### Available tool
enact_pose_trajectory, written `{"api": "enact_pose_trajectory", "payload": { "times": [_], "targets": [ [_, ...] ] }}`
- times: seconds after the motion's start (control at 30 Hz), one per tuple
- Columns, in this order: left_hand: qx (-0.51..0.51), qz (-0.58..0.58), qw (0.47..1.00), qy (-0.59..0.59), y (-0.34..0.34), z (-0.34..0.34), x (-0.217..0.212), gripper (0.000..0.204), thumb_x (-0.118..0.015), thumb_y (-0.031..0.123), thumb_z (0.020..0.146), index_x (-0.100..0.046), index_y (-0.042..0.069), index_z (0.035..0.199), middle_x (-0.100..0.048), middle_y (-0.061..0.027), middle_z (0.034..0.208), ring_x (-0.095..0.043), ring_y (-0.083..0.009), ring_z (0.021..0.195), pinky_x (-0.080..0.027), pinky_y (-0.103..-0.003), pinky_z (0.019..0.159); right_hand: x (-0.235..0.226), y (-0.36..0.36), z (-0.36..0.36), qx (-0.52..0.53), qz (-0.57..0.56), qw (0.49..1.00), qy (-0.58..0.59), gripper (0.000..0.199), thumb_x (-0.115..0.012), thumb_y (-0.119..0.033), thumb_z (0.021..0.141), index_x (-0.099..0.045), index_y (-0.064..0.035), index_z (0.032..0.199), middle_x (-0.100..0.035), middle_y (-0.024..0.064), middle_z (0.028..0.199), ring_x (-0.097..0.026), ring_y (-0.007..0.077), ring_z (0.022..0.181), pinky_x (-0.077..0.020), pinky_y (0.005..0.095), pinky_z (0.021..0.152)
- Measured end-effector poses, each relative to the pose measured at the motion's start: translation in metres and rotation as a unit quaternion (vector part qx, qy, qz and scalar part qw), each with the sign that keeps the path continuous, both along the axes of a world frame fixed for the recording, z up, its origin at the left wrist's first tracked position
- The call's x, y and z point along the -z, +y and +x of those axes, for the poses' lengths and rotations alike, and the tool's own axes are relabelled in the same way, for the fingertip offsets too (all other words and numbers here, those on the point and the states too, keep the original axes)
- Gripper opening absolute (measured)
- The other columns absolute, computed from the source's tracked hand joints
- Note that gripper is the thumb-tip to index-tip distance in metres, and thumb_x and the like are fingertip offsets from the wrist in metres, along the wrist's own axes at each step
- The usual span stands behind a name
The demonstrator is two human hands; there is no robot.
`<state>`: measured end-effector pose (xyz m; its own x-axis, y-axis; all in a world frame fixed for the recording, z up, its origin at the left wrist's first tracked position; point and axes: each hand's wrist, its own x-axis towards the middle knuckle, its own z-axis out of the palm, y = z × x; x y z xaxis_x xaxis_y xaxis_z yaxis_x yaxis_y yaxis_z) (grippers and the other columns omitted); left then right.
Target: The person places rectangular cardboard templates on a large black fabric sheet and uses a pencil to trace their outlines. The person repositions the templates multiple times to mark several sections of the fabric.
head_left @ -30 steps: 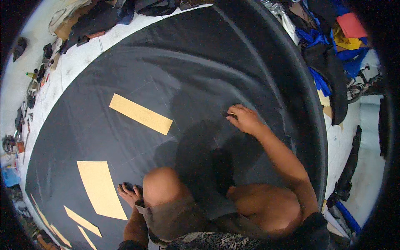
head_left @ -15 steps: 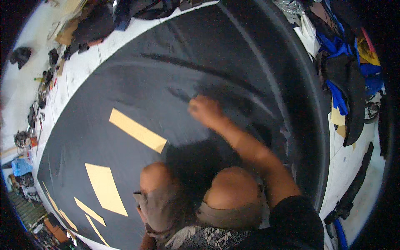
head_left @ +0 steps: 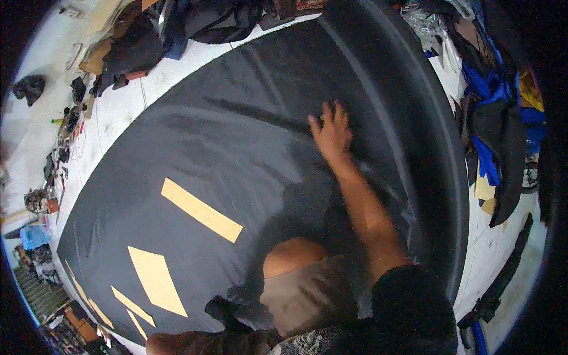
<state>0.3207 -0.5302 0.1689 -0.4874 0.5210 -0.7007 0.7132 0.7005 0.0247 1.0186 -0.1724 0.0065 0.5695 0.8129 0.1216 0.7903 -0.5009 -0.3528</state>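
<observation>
My right hand (head_left: 333, 131) reaches forward over a large black sheet of material (head_left: 225, 154) spread on the floor. Its fingers are spread, palm down on the sheet beside a long crease, and nothing shows in its grasp. My left hand is out of sight. Left of my bare right knee (head_left: 296, 257) lies a long cream pattern strip (head_left: 202, 210). Nearer the lower left is a wider cream four-sided piece (head_left: 158, 281), with a narrow cream strip (head_left: 134, 306) and several thinner ones beyond it.
Dark fabric scraps (head_left: 207, 21) lie along the far edge. Blue and black cloth (head_left: 491, 130) and clear plastic (head_left: 429, 26) are heaped at the right. Small tools and a blue bag (head_left: 35, 236) line the left side. The sheet rises in folds toward the right.
My right hand has moved forward and right, from curled to spread fingers. My body has shifted: the left knee has gone from the middle, and the view has tilted slightly.
</observation>
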Motion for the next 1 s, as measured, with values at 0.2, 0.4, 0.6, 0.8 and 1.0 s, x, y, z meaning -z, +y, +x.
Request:
{"api": "enact_pose_trajectory", "payload": {
  "times": [0.2,0.4,0.6,0.8,1.0],
  "targets": [
    [0.039,0.037,0.998,0.020,0.045,-0.059,-0.016,0.044,-0.061,0.027,0.093,-0.051,0.002,0.129,-0.052,-0.0199,0.127,-0.048,-0.0374,0.120,-0.042,-0.047,0.102,0.000,0.047,0.076,0.023,-0.053,0.996,-0.063,0.074,-0.046,-0.067,0.091,-0.050,-0.0135,0.142,-0.043,0.0253,0.146,-0.042,0.0457,0.133,-0.0424,0.0541,0.105],
    [0.098,0.039,0.994,0.019,0.107,-0.131,-0.021,0.041,-0.061,0.023,0.094,-0.051,0.002,0.128,-0.054,-0.0188,0.125,-0.049,-0.0360,0.118,-0.043,-0.047,0.101,-0.007,0.034,0.105,0.001,-0.082,0.990,-0.116,0.058,-0.052,-0.060,0.093,-0.060,-0.0184,0.132,-0.059,0.0154,0.131,-0.053,0.0369,0.124,-0.0477,0.0467,0.099],
    [0.144,0.049,0.988,0.010,0.150,-0.215,-0.020,0.037,-0.061,0.019,0.094,-0.052,0.002,0.126,-0.056,-0.0177,0.122,-0.051,-0.0346,0.117,-0.044,-0.046,0.101,-0.067,-0.040,0.093,-0.082,0.066,0.994,-0.010,0.043,-0.063,-0.030,0.094,-0.060,0.0000,0.124,-0.063,0.0199,0.119,-0.065,0.0344,0.105,-0.0512,0.0434,0.090],
    [0.184,0.154,0.962,-0.134,0.232,-0.301,-0.005,0.034,-0.061,0.015,0.095,-0.052,0.003,0.125,-0.057,-0.0167,0.120,-0.052,-0.0332,0.115,-0.045,-0.045,0.100,-0.072,-0.211,0.020,-0.081,0.071,0.994,-0.004,0.027,-0.067,-0.033,0.091,-0.068,-0.0083,0.102,-0.066,0.0096,0.094,-0.065,0.0298,0.086,-0.0522,0.0397,0.074],
    [0.452,0.161,0.876,-0.041,0.328,-0.067,-0.009,0.048,-0.070,0.025,0.088,-0.056,0.000,0.126,-0.056,-0.0229,0.129,-0.052,-0.0402,0.121,-0.043,-0.045,0.103,-0.075,-0.341,-0.129,-0.023,-0.063,0.980,0.185,0.025,-0.063,-0.032,0.093,-0.068,-0.0069,0.095,-0.067,0.0136,0.094,-0.066,0.0341,0.087,-0.0526,0.0462,0.075]
  ]
}}
